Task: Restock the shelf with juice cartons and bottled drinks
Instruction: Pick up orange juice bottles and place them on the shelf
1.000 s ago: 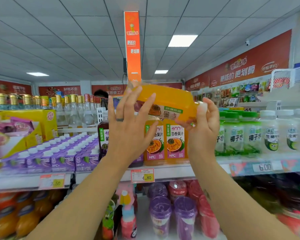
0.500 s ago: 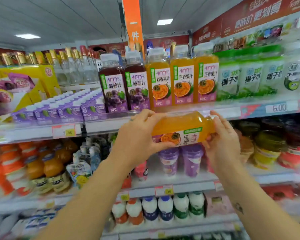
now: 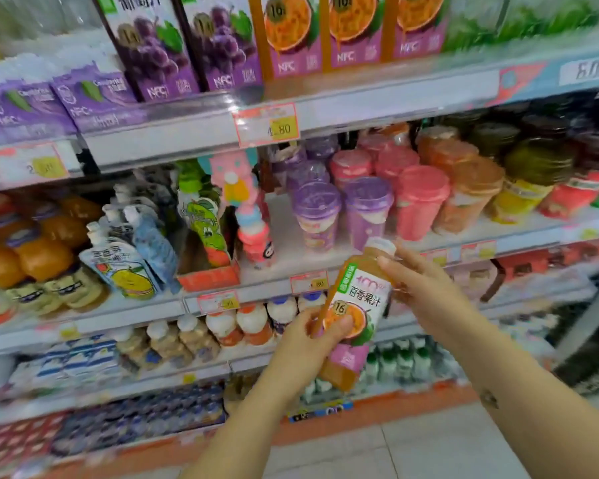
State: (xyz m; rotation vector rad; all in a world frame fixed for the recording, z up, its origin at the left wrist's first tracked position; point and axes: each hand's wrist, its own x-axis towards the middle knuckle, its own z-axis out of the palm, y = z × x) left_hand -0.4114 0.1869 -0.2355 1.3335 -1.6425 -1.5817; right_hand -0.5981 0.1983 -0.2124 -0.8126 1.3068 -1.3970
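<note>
I hold an orange passion-fruit juice bottle [image 3: 359,305] with a white cap in front of the lower shelves, nearly upright and tilted a little to the right. My left hand [image 3: 308,344] grips its lower body, thumb across the label. My right hand [image 3: 419,281] holds its neck and shoulder just below the cap. Matching orange bottles [image 3: 353,25] and purple grape juice bottles [image 3: 187,43] stand in a row on the top shelf [image 3: 377,102].
Purple cartons [image 3: 49,98] lie at the upper left. The middle shelf carries purple and pink cups [image 3: 367,205], pouches [image 3: 128,257] and orange bottles [image 3: 25,247]. Small white-capped bottles [image 3: 222,326] fill the shelf below. Tiled floor [image 3: 377,454] lies at the bottom.
The bottle came down from above the top shelf to in front of the lower shelves and turned from lying sideways to nearly upright. The view tilted downward.
</note>
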